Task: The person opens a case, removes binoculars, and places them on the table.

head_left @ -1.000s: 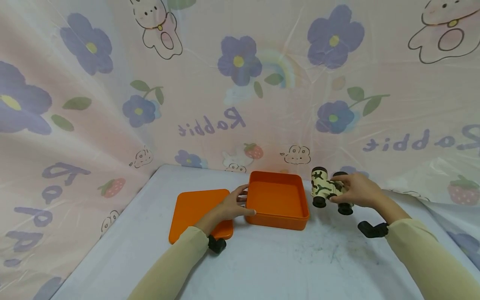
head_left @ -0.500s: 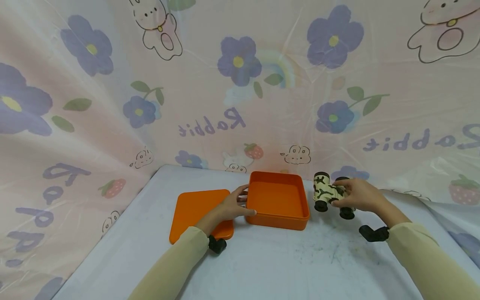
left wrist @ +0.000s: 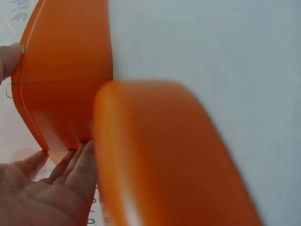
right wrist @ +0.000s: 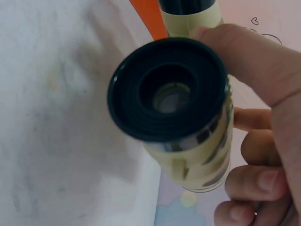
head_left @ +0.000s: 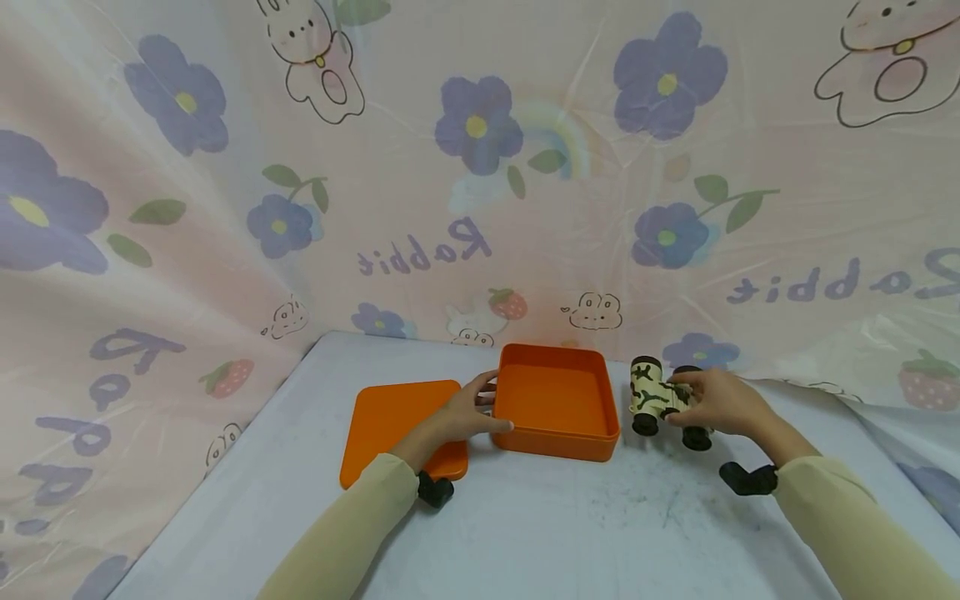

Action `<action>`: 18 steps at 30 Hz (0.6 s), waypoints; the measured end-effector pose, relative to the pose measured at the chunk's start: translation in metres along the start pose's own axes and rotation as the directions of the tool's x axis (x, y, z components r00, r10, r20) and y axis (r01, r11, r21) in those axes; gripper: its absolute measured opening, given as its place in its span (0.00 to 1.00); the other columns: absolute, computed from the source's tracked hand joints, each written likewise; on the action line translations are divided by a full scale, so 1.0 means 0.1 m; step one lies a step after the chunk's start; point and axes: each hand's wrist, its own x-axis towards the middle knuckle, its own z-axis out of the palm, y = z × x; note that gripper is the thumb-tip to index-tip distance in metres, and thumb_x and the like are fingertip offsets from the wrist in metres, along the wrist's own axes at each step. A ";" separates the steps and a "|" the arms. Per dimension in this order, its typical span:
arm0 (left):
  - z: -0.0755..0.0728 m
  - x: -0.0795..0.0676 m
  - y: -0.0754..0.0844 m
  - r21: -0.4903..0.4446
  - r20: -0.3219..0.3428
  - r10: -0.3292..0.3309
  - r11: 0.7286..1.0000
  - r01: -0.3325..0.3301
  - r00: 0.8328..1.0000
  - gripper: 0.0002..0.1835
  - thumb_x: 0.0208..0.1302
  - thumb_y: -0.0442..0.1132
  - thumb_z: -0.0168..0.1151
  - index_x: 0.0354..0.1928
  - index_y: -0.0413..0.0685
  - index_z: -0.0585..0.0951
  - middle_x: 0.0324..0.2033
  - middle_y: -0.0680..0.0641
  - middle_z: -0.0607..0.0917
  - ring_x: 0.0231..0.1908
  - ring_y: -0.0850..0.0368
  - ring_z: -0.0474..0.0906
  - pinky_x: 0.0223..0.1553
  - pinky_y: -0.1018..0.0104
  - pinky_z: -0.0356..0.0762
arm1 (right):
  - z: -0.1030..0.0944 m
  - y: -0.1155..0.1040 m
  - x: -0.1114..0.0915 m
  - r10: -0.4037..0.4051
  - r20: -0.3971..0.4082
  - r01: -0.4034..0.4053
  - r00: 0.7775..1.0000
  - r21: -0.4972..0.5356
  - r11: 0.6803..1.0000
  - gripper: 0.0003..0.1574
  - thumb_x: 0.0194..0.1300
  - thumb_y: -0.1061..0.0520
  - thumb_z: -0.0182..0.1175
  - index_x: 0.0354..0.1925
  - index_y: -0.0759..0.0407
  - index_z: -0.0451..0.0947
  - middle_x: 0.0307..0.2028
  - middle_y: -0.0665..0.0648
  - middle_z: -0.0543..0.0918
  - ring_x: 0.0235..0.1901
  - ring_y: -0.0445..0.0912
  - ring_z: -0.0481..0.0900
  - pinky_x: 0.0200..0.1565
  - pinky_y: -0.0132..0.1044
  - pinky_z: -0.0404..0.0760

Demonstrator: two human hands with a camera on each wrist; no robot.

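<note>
Toy binoculars [head_left: 660,398], cream with a camouflage print and black ends, are held by my right hand [head_left: 723,405], thumb on the near side and fingers behind. One black eyepiece [right wrist: 169,89] faces the right wrist camera. Whether they touch the table cannot be told. Left of them stands an orange square box [head_left: 557,445], lidless, with a bare floor. My left hand [head_left: 467,410] rests against its left side, fingers fairly straight and thumb by the front corner; the left wrist view shows fingertips on the box wall [left wrist: 66,113].
An orange lid [head_left: 397,412] lies flat left of the box, partly under my left forearm. The white table [head_left: 570,533] has dark smudges in front of the binoculars. A printed curtain [head_left: 555,233] hangs close along the table's back and left edges.
My right hand has brought the binoculars lower in the head view and slightly right, nearer to me. The left hand, box and lid stay in place.
</note>
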 end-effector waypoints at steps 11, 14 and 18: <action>0.01 0.00 0.01 0.002 -0.004 0.003 1.000 -0.003 1.000 0.51 0.54 0.46 0.73 0.75 0.60 0.53 0.68 0.44 0.67 0.65 0.44 0.68 0.65 0.41 0.67 | 0.11 0.08 -0.03 0.008 -0.002 -0.007 1.000 0.011 1.000 0.50 0.49 0.40 0.72 0.62 0.66 0.71 0.18 0.49 0.65 0.19 0.42 0.61 0.20 0.35 0.58; 0.01 0.00 0.02 0.005 -0.002 -0.002 1.000 0.002 1.000 0.51 0.53 0.46 0.73 0.75 0.61 0.53 0.68 0.45 0.67 0.65 0.44 0.68 0.65 0.42 0.67 | 0.13 0.09 -0.03 0.023 0.007 -0.023 1.000 0.008 1.000 0.50 0.48 0.39 0.72 0.62 0.66 0.71 0.20 0.50 0.67 0.21 0.43 0.63 0.21 0.36 0.59; 0.00 -0.01 0.02 0.002 0.001 -0.005 1.000 0.005 1.000 0.51 0.53 0.46 0.73 0.75 0.61 0.53 0.68 0.45 0.67 0.64 0.44 0.69 0.64 0.42 0.68 | 0.16 0.10 -0.03 0.044 0.016 -0.044 0.999 -0.002 0.999 0.52 0.47 0.38 0.73 0.62 0.65 0.71 0.21 0.50 0.68 0.22 0.43 0.64 0.22 0.36 0.60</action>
